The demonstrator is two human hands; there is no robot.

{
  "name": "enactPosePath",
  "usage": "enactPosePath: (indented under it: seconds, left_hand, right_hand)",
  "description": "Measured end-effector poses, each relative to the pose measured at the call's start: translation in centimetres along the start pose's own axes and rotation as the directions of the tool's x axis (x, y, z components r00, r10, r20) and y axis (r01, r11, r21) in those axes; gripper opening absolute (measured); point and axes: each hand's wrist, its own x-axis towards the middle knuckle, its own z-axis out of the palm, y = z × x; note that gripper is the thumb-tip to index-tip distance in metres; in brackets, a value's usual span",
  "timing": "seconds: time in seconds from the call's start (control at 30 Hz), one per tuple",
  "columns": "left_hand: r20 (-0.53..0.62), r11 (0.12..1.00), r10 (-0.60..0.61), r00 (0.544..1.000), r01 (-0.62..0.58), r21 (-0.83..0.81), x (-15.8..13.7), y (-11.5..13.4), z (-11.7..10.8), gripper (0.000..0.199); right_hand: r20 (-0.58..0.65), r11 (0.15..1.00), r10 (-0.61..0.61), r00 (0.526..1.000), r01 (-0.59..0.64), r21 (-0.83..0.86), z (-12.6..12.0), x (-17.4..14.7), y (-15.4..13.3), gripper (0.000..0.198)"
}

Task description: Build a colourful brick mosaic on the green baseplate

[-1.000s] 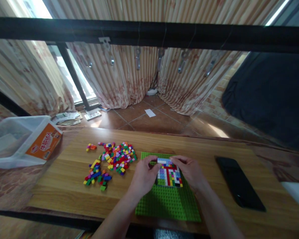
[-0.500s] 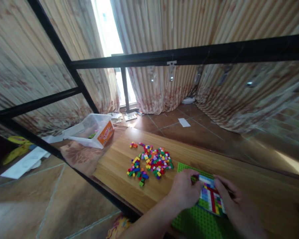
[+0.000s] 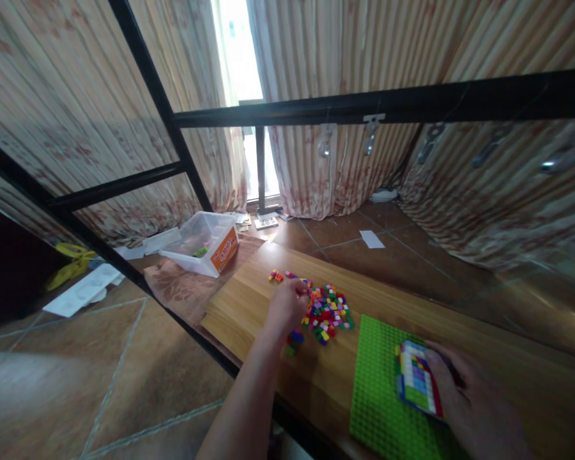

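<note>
My left hand is at the left side of a pile of small coloured bricks on the wooden board. Its fingers are bent together among the bricks; what they pinch, if anything, is hidden. Toward the right, my right hand grips a flat rectangular block of toy bricks by its right side, thumb on top. White, light blue, green, purple and red pieces show on the block. Beneath it lies a green studded baseplate, partly covered by the block and my hand.
The wooden board carries the bricks. At its far left stands a clear plastic bin with an orange label, on a brown cloth. A black metal rail runs across in front of the curtains. Papers lie on the tiled floor.
My left hand has let go of the brick block and moved left to the loose bricks. My right hand still holds the block. The view has turned slightly left.
</note>
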Motion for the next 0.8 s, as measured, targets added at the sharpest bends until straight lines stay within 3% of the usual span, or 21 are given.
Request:
enactPosePath:
  seconds: [0.1,0.27,0.4,0.57,0.7,0.8]
  left_hand:
    - [0.028,0.994,0.039,0.999,-0.042,0.103,0.1,-1.5,-1.4,0.037]
    - [0.156,0.957,0.165,0.974,-0.196,0.215,-0.3,-1.9,-1.3,0.050]
    - [0.194,0.938,0.142,0.971,-0.194,0.286,-0.1,-2.1,-1.1,0.044]
    - [0.133,0.939,0.125,0.983,-0.161,0.305,0.4,-2.8,-1.2,0.039]
    - [0.087,0.961,0.195,0.977,-0.208,0.182,0.6,-2.6,-1.4,0.031]
    - [0.104,0.942,0.332,0.937,-0.326,-0.074,0.2,-1.3,-0.9,0.021]
  right_hand:
    - [-0.002,1.000,0.003,1.000,-0.003,-0.013,0.0,0.2,-0.1,0.053]
    - [-0.010,0.998,0.065,0.998,-0.065,-0.017,-0.2,0.1,-0.4,0.055]
    - [-0.017,0.995,0.094,0.995,-0.094,-0.014,-0.4,0.0,-0.7,0.060]
    - [-0.006,0.995,0.093,0.996,-0.093,-0.023,-0.5,-0.1,-1.0,0.062]
    - [-0.055,0.994,0.105,0.993,-0.103,0.029,-1.1,-0.3,-1.7,0.059]
    - [-0.176,0.985,0.148,0.973,-0.130,0.114,-2.1,-0.8,-3.4,0.052]
